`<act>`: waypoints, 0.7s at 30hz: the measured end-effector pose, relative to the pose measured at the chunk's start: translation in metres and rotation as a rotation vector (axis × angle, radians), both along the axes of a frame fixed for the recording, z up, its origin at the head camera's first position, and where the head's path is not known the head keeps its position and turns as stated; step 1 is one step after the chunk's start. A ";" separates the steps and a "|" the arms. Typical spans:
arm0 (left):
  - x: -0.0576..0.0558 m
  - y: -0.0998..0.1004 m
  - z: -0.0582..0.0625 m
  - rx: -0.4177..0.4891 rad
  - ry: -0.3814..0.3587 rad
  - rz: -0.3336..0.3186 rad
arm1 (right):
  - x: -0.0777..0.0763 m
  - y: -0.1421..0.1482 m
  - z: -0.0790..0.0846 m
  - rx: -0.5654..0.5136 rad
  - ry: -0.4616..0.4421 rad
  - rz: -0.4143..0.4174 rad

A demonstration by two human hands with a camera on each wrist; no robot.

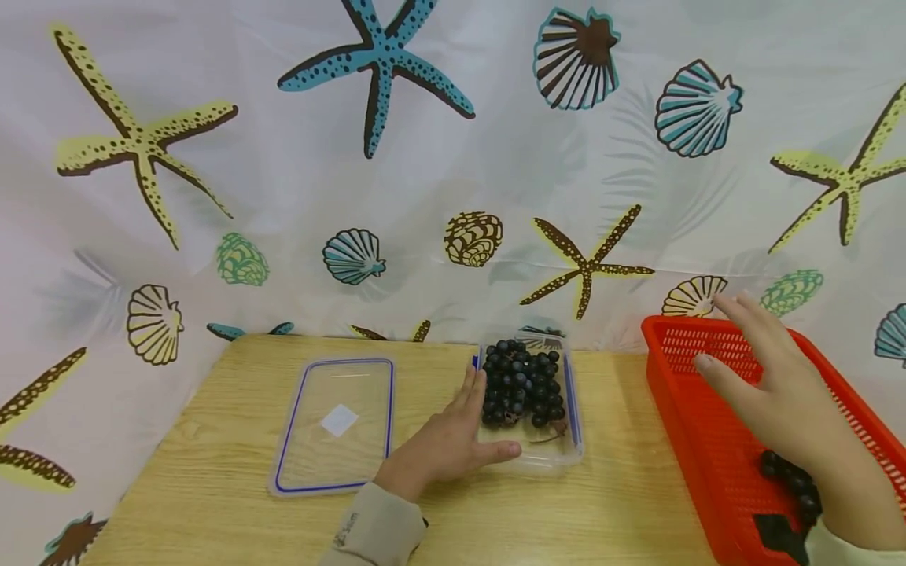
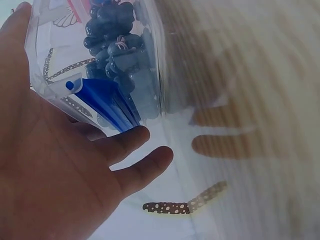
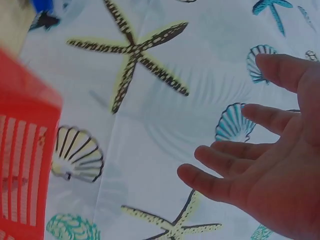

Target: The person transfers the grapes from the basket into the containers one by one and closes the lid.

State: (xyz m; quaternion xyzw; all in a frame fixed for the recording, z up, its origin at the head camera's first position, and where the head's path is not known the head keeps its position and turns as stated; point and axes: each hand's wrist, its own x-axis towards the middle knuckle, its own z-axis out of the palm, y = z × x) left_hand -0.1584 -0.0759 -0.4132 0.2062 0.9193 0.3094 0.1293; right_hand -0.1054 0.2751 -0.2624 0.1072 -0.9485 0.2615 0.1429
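Head—grapes (image 1: 520,387) (boxed) beside left hand (image 1: 453,440)

Nothing can be read for certain. Small dark marks (image 1: 346,530) like lettering on the left sleeve's cuff (image 1: 388,520), toward the surface's (image 1: 191,464) near edge, are too blurred; the clear lid's (image 1: 333,460) white square (image 1: 340,420) shows no legible print.
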 end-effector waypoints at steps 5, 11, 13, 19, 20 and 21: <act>0.000 0.002 0.000 -0.021 0.008 0.001 | -0.009 0.034 -0.011 0.083 -0.039 0.020; 0.001 0.005 0.002 -0.034 0.003 0.010 | -0.022 0.070 -0.024 0.227 -0.133 -0.008; 0.002 0.006 0.001 -0.035 -0.002 0.012 | -0.026 0.080 -0.028 0.254 -0.162 -0.025; 0.002 0.007 0.000 0.024 -0.083 0.004 | -0.039 0.108 -0.045 0.315 -0.323 -0.078; 0.003 0.007 0.000 0.036 -0.098 0.001 | -0.041 0.113 -0.049 0.321 -0.366 -0.077; 0.003 0.007 0.000 0.047 -0.111 -0.003 | -0.043 0.119 -0.054 0.327 -0.413 -0.070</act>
